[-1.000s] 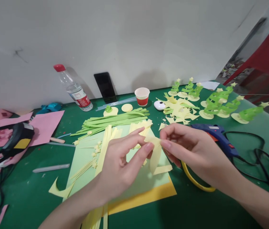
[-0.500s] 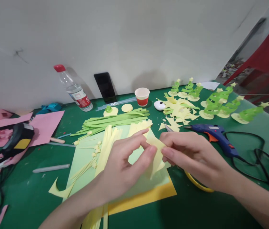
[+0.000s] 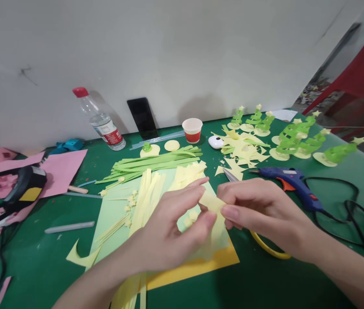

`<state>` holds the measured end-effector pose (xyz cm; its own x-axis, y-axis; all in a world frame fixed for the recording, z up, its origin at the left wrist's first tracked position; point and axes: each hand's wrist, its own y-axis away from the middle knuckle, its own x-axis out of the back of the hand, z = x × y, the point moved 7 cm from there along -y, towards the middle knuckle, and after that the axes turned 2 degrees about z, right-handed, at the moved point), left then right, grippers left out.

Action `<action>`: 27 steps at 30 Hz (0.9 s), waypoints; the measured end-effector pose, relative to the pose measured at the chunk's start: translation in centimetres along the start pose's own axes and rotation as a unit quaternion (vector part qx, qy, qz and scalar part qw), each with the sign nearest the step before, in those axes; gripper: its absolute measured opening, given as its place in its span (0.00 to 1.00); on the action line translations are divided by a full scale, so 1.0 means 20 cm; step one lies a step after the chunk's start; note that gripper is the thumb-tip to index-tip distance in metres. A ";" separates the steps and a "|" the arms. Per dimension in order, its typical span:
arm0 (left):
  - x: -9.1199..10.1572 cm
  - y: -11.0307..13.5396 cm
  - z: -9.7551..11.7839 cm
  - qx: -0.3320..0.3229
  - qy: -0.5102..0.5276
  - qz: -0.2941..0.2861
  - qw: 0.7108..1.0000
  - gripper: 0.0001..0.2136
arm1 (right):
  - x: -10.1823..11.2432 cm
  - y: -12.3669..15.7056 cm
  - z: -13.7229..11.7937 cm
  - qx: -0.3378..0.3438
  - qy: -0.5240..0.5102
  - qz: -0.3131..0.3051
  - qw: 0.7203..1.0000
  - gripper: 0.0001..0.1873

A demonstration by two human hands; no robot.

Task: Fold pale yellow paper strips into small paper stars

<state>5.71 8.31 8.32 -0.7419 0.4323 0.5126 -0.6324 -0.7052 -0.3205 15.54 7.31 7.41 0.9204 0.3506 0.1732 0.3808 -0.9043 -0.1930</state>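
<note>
A small piece of pale yellow paper (image 3: 212,204) is pinched between both hands over the pale green sheets. My left hand (image 3: 175,223) grips its left side between thumb and fingers. The right edge is held by my right hand (image 3: 262,214), thumb against forefinger. Scissors with a yellow handle (image 3: 272,249) show partly behind my right hand, a blade tip above it; I cannot tell whether that hand holds them. Beneath my left hand are long yellow paper strips (image 3: 148,193) and a pale green sheet (image 3: 111,214), with small paper stars (image 3: 130,204) on its left.
Green paper strips (image 3: 156,161), a paper cup (image 3: 192,131), a phone (image 3: 142,118) and a water bottle (image 3: 104,124) stand or lie toward the wall. At right are yellow scraps (image 3: 243,150), a blue glue gun (image 3: 291,180) with its cord, and several green spiral paper trees (image 3: 298,135).
Both hands have shifted slightly, and the yellow paper is tilted and bent differently between the fingers. Small pale paper pieces now show through the gap in my left hand.
</note>
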 end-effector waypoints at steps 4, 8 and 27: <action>-0.01 0.01 -0.03 0.005 0.059 -0.023 0.998 0.15 | -0.02 0.00 0.00 0.004 -0.016 -0.031 0.999 0.16; -0.01 0.01 -0.07 0.048 0.102 -0.015 0.994 0.18 | 0.01 0.01 0.00 -0.007 -0.022 -0.004 1.000 0.15; 0.08 -0.02 -0.11 0.097 0.079 0.128 0.984 0.08 | 0.02 -0.02 -0.03 0.023 0.162 0.031 0.986 0.12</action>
<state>4.40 10.43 7.54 -0.9062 0.2978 0.3003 -0.3776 -0.8894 -0.2578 15.78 7.66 8.22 0.8684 0.1911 0.4575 0.3345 -0.9069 -0.2562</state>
